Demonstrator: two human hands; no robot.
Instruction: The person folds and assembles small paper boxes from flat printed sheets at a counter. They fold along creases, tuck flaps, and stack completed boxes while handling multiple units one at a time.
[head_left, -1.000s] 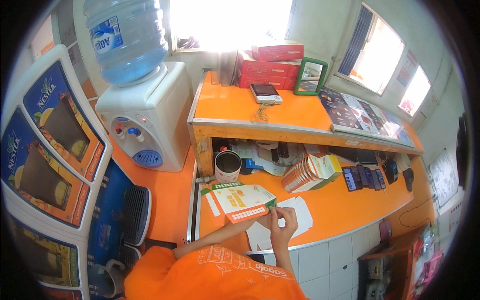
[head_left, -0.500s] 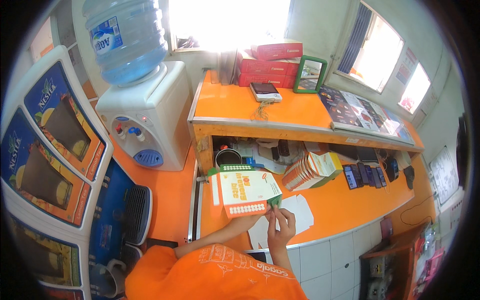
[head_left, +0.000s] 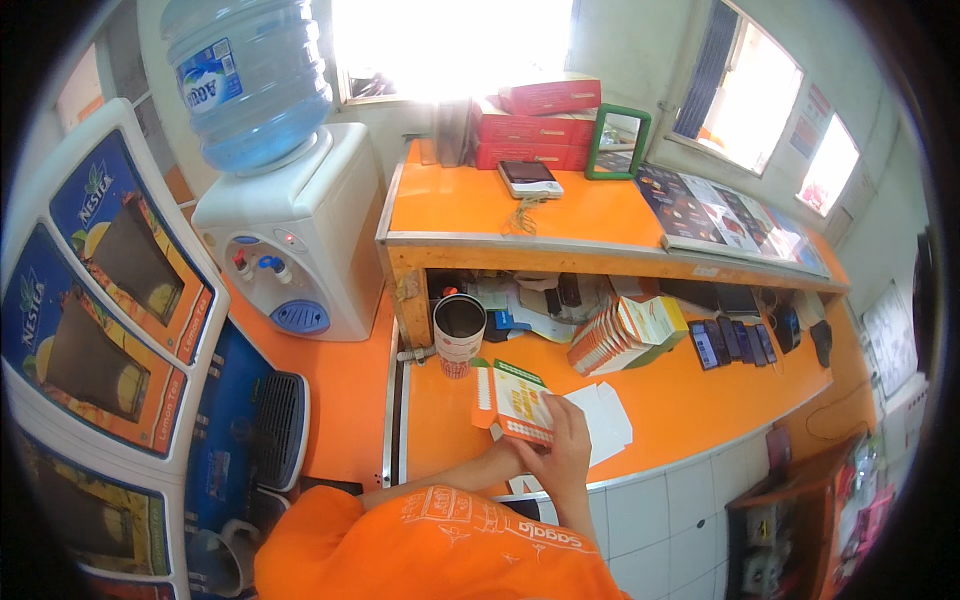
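Observation:
A white, orange and green cardboard food box (head_left: 518, 398) is held tilted above the orange counter (head_left: 720, 410). My left hand (head_left: 508, 457) is closed on its near lower edge, with most of the fingers hidden beneath or behind it. From the right, my right hand (head_left: 566, 448) grips the box's right end, fingers bent over the edge and thumb low beside my left hand. White flat card or paper sheets (head_left: 608, 425) lie under and to the right of the hands. Beyond them leans a stack of flat folded boxes (head_left: 620, 335) in the same colours.
A tall printed cup (head_left: 459, 345) stands left behind the box. Several phones (head_left: 735, 343) lie in a row at right. The raised shelf edge (head_left: 600, 258) overhangs the counter. A water dispenser (head_left: 300, 230) and drink machine (head_left: 110, 300) stand at left.
The box has come nearer and turned, its printed face now partly foreshortened, uncovering the cup. My right hand has moved from the bottom corner onto the box's right end.

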